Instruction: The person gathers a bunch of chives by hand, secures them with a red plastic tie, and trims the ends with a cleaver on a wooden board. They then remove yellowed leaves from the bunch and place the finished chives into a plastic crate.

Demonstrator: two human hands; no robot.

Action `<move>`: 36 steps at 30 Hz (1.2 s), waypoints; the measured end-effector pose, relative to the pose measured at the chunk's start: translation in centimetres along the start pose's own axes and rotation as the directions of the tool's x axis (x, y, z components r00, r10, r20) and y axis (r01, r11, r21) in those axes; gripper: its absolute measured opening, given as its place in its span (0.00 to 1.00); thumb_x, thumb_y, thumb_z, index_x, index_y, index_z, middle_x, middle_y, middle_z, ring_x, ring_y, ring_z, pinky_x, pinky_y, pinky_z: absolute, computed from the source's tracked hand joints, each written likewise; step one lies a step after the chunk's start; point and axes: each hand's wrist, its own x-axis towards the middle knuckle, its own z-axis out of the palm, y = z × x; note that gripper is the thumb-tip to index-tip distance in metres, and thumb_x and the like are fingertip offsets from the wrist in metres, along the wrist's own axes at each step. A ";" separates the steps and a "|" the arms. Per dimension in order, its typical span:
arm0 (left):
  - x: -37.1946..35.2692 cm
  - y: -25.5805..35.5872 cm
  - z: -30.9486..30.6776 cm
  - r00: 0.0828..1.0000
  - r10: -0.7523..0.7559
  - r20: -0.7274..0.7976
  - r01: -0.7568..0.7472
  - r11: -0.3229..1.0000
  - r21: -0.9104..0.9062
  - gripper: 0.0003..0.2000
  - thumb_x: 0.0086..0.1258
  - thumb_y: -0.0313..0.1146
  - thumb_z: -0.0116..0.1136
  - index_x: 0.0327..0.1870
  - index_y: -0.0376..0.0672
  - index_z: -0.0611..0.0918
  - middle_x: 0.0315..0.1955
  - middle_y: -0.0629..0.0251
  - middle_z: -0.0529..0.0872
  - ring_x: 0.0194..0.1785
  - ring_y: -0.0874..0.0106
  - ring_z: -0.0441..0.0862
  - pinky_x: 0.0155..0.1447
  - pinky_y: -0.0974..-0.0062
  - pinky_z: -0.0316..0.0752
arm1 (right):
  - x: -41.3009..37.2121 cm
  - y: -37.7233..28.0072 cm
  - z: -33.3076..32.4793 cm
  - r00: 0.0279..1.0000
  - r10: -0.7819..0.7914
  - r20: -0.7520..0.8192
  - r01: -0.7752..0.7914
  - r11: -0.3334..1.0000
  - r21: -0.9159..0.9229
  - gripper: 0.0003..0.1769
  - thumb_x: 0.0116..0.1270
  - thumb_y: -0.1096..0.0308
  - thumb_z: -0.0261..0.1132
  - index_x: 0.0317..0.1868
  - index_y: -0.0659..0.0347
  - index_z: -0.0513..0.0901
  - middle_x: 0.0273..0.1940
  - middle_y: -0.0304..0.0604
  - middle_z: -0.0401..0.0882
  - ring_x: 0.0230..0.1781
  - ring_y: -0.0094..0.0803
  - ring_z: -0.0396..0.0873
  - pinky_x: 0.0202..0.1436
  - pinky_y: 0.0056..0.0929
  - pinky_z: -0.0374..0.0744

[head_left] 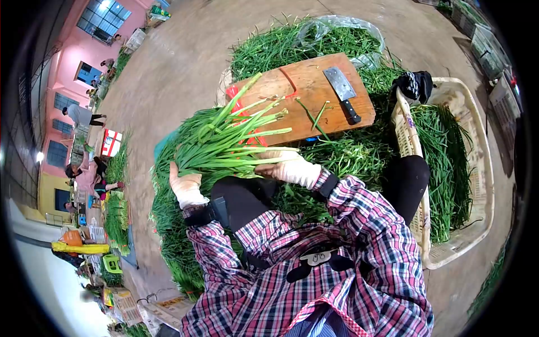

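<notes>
A loose bunch of long green chives point(230, 137) lies across my lap, its pale stem ends pointing right, toward the wooden board. My left hand point(186, 186), in a pale glove with bare fingertips, is closed around the leafy side of the bunch. From below, my right hand point(287, 168) grips the stem side, its fingers partly hidden by the stalks. Just beyond the bunch is the wooden cutting board point(281, 84), with a cleaver point(340, 84) and a few cut stalks point(318, 117) on it. Red strips point(236, 101) hang at the board's left edge.
Heaps of chives point(185, 247) surround my legs, and more lie under a clear plastic bag point(368, 39) behind the board. To the right stands a cream plastic crate point(485, 185) holding chives, a black bag point(414, 85) on its rim. Other people work along the far left.
</notes>
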 end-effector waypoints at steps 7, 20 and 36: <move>-0.2 -0.4 2.4 0.996 -0.031 -0.087 0.025 0.998 -0.065 0.29 0.66 0.51 0.66 0.16 0.56 0.57 0.11 0.75 0.48 0.19 0.75 0.52 0.25 0.74 0.53 | -5.1 -6.7 -2.7 0.815 0.498 0.298 -0.580 0.701 0.416 0.11 0.67 0.62 0.67 0.38 0.62 0.84 0.26 0.35 0.81 0.20 0.22 0.77 0.31 0.23 0.76; 0.7 -1.5 1.7 0.999 0.005 0.041 -0.008 0.997 0.077 0.26 0.65 0.50 0.67 0.41 0.35 0.69 0.17 0.71 0.59 0.24 0.75 0.58 0.31 0.71 0.61 | -11.1 -3.2 -3.6 0.805 0.470 0.363 -0.589 0.710 0.387 0.36 0.58 0.37 0.70 0.43 0.68 0.84 0.28 0.37 0.82 0.17 0.21 0.73 0.22 0.25 0.77; 2.3 -1.8 0.7 0.995 0.053 -0.079 -0.057 0.997 -0.051 0.24 0.68 0.53 0.61 0.39 0.35 0.74 0.17 0.66 0.65 0.22 0.72 0.61 0.32 0.73 0.63 | -14.6 -5.5 -7.2 0.576 0.808 0.123 -0.266 0.327 -0.907 0.18 0.63 0.56 0.62 0.48 0.54 0.85 0.39 0.48 0.87 0.42 0.48 0.85 0.44 0.41 0.83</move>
